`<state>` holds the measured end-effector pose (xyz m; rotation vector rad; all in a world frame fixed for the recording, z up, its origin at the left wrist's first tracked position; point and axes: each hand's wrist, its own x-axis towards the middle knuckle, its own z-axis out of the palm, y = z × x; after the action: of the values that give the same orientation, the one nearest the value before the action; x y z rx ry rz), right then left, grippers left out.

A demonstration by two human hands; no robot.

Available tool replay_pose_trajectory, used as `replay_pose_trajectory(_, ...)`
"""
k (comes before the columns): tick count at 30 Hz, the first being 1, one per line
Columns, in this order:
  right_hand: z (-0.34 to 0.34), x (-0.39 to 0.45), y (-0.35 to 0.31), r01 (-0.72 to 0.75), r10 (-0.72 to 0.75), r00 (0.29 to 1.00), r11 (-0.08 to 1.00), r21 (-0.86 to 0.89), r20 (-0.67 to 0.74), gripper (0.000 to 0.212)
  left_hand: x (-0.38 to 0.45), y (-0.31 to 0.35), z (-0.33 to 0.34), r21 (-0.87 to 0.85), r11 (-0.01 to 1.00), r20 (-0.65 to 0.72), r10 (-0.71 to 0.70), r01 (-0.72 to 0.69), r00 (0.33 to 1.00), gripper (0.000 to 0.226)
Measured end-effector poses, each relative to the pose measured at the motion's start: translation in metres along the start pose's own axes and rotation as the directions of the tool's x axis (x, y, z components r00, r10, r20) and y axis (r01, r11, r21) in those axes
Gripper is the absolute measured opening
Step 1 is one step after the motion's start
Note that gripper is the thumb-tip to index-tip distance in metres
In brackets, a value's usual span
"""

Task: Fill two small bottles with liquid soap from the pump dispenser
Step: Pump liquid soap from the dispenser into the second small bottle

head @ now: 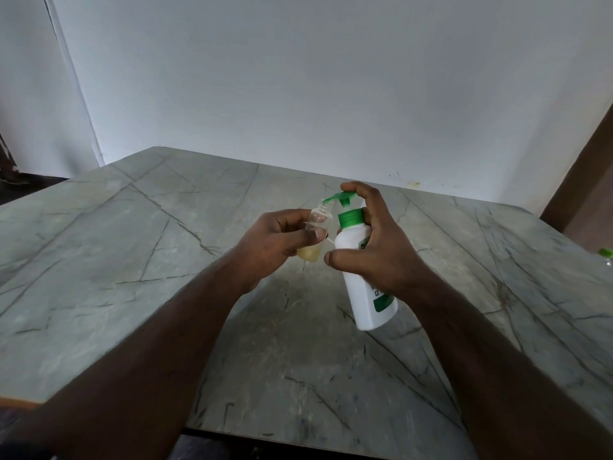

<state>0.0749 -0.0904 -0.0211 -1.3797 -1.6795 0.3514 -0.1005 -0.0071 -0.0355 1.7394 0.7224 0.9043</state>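
Both bare forearms reach in from the bottom edge over the grey veined marble-look table (132, 260), and both hands are raised above it. Left hand (278, 242) grips the small clear plastic bottle (316, 232), thumb curled across its front and fingers wrapped behind, so its middle is covered. Its bottom holds pale yellow liquid soap (310, 253), roughly the lower third; the threaded neck is uncapped and tilted toward the pump. Right hand (374, 250) grips the white plastic pump dispenser with green collar and green pump head (371, 307), held tilted, base toward the camera and clear of the table. The thumb is curled against the dispenser's left side, the fingers go round the far side out of sight, and the forefinger rests bent on top of the pump head. The green nozzle tip sits right at the small bottle's mouth; whether soap is flowing, cannot tell. A green label on the dispenser shows under the palm, its writing mostly covered and unreadable. At the right edge, a green-capped clear object (606, 255) is cut off by the frame; cannot tell what it is.
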Motion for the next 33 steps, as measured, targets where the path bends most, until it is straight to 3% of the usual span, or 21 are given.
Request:
replay_pose_trajectory(13,-0.006,-0.001,0.004,0.045,0.003,0.985,0.961,0.274,-0.175,0.111,0.003,-0.002,-0.001,-0.069,0.997,-0.041,0.016,-0.019,0.999,0.03)
replay_pose_trajectory(17,-0.01,-0.003,0.003,0.039,-0.005,0.993,0.952,0.304,-0.114,0.109,0.003,-0.003,-0.002,-0.09,0.996,-0.034,0.023,-0.026,0.999,0.029)
replay_pose_trajectory(21,-0.02,0.001,0.003,0.076,0.048,0.961,0.901,0.427,-0.271,0.108,0.002,-0.001,-0.002,-0.111,0.993,-0.029,0.03,-0.033,0.999,0.026)
replay_pose_trajectory(26,-0.009,-0.004,-0.002,0.03,0.0,0.996,0.947,0.319,-0.092,0.11,0.001,-0.001,-0.002,-0.121,0.992,-0.024,0.032,-0.034,0.999,0.027)
replay_pose_trajectory(30,-0.03,0.002,-0.002,0.095,0.076,0.929,0.897,0.432,-0.363,0.107,0.002,0.0,-0.003,-0.113,0.993,-0.027,0.032,-0.035,0.999,0.029)
replay_pose_trajectory(33,-0.021,0.0,-0.003,0.098,0.043,0.938,0.919,0.382,-0.344,0.11,0.003,0.0,-0.003,-0.116,0.993,-0.027,0.031,-0.034,0.999,0.028)
